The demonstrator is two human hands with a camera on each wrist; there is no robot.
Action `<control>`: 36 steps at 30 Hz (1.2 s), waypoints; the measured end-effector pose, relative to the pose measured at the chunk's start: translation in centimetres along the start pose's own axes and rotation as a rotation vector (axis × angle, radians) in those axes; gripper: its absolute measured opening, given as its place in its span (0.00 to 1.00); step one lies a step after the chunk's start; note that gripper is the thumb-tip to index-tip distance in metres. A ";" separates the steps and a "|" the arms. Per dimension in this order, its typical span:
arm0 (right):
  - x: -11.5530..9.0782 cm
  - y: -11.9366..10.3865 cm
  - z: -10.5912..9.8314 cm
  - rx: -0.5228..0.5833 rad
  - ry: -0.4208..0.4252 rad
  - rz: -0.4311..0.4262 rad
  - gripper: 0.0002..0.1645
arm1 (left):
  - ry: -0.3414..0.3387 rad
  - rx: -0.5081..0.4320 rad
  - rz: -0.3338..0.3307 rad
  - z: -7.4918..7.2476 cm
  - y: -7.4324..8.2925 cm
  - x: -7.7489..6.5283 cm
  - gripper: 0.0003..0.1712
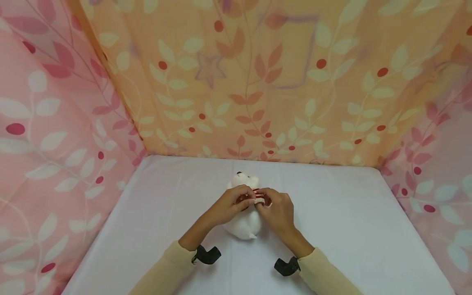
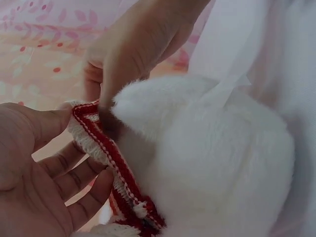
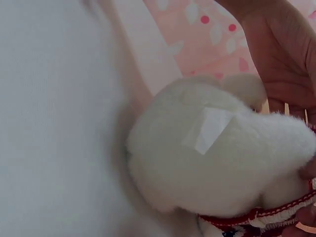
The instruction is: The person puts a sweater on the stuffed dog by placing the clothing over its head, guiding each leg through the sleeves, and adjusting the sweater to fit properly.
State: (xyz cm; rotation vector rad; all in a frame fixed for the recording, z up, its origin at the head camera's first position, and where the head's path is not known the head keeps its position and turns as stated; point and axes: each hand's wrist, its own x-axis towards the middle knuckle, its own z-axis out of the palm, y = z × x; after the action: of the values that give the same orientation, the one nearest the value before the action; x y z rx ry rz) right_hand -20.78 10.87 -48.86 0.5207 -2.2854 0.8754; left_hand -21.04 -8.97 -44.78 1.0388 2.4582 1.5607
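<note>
A white plush toy [image 1: 241, 227] with a dark nose rests on the white table, its short tail toward me. It wears a small knitted sweater [image 2: 106, 148] in red and white. My left hand [image 1: 230, 203] pinches the sweater's edge on one side, thumb and fingertips at the cream ribbing. On the other side, my right hand [image 1: 278, 209] grips the same edge, its fingers reaching inside the garment in the left wrist view. Between them the hem is pulled away from the plush body. A white fabric tag [image 3: 215, 129] sticks out of the fur.
White cloth covers the table [image 1: 343, 213]. A yellow-orange leaf-patterned curtain [image 1: 236, 82] hangs behind it, with pink patterned curtains [image 1: 55, 164] at both sides. Black wrist mounts [image 1: 208, 255] project inward from both sleeves.
</note>
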 end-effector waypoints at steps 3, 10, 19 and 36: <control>-0.3 -0.2 0.1 0.002 -0.003 0.014 0.18 | -0.013 -0.011 -0.004 0.1 0.0 -0.3 0.03; 0.2 -0.2 0.4 -0.025 0.025 0.111 0.26 | -0.083 -0.062 0.005 -0.3 -0.1 -0.1 0.04; 0.0 0.1 0.7 0.053 0.001 0.264 0.27 | -0.177 -0.113 0.048 -1.6 -0.1 -0.8 0.03; -0.3 0.2 1.2 0.159 -0.036 0.394 0.28 | -0.244 -0.032 0.097 -2.4 -0.5 -1.4 0.03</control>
State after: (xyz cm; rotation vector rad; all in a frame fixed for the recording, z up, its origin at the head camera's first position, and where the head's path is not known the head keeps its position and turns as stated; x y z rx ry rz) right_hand -21.22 10.23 -49.86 0.1502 -2.4050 1.2532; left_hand -21.11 -11.74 -44.40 1.2764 2.2451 1.3969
